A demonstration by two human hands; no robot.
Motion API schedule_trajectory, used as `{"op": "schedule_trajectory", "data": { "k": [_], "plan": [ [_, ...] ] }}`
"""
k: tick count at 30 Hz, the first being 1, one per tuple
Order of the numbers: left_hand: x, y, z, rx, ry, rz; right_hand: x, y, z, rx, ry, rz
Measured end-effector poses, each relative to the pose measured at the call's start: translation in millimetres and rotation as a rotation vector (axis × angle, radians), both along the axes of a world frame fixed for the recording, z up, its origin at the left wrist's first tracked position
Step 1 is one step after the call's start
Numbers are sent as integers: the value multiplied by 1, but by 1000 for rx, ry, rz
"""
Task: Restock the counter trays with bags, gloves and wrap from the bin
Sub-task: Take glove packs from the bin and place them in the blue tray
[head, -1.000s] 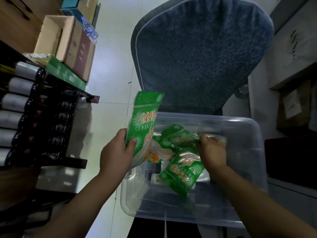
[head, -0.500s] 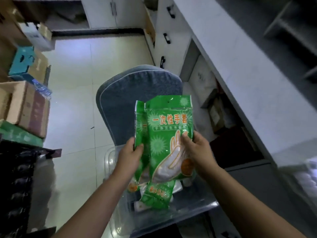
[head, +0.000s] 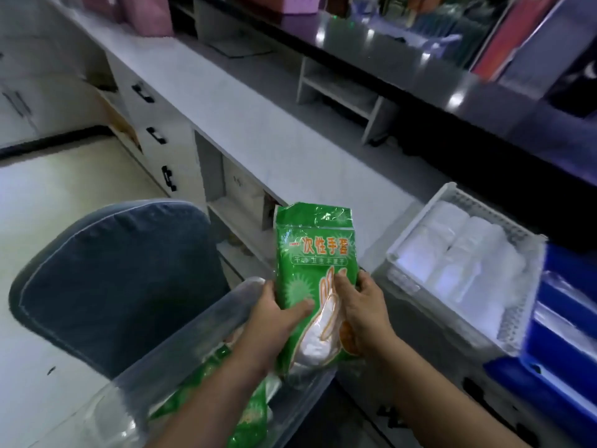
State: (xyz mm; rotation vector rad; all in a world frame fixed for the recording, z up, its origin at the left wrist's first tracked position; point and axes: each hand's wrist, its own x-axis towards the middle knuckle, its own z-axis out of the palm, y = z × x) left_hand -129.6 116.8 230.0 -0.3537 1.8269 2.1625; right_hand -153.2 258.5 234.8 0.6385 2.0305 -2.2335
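The person is holding the green glove packets (head: pixel 315 253) upright, just above the near corner of the clear bin (head: pixel 181 337), which is sitting on a blue chair (head: pixel 113 279). Both hands are gripping the lower half. The left hand (head: pixel 274 315) is wrapping round the left edge with its thumb lying across the printed front, and the right hand (head: pixel 361 315) is pinching the right edge with its thumb also pressing on the front. How many packets are in the grip cannot be told. The long axis is running straight up from the hands, with the top edge pointing toward the pale counter (head: pixel 252 124). More green packets (head: pixel 210 383) are lying in the bin below. The white tray (head: pixel 416 218) is sitting off to the right of the grip, apart from it, and is holding white rolls (head: pixel 458 263) side by side. A blue tray (head: pixel 562 318) is sitting beyond it, further right. The right hand is therefore the nearer one to both trays. The coming move is probably a swing to the right, tipping the packets from upright to flat. Which tray is meant for gloves cannot be told.
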Motion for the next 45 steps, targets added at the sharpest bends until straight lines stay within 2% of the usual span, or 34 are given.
{"op": "schedule_trajectory", "data": {
  "k": [3, 6, 13, 16, 22, 29, 31, 33, 39, 41, 45],
  "plan": [
    [-13, 37, 15, -115, 73, -44, 3, 38, 15, 43, 42, -111],
    [-26, 74, 28, -63, 139, -64, 3, 85, 27, 62, 2, -168],
    [-34, 176, 59, -20, 244, -159, 27, 188, 64, -57, -5, 47],
    [-41, 223, 75, 6, 249, -204, 33, 241, 76, 36, 44, 53],
    [-85, 332, 119, 203, 280, -116, 41, 360, 88, 235, 58, 154],
    [-100, 458, 115, 40, 412, -68, 63, 504, 105, 527, 59, 23],
    [-96, 487, 98, -50, 443, -141, 71, 541, 111, 654, 62, -56],
    [-92, 514, 78, -224, 489, -300, 79, 572, 116, 804, 40, -146],
    [-98, 586, 28, -982, 855, -995, 109, 616, 130, 1139, -94, -296],
    [-104, 604, 21, -1127, 921, -1151, 117, 620, 130, 1190, -132, -328],
    [-118, 628, 8, -1257, 857, -1384, 134, 621, 127, 1221, -197, -381]
  ]
}}
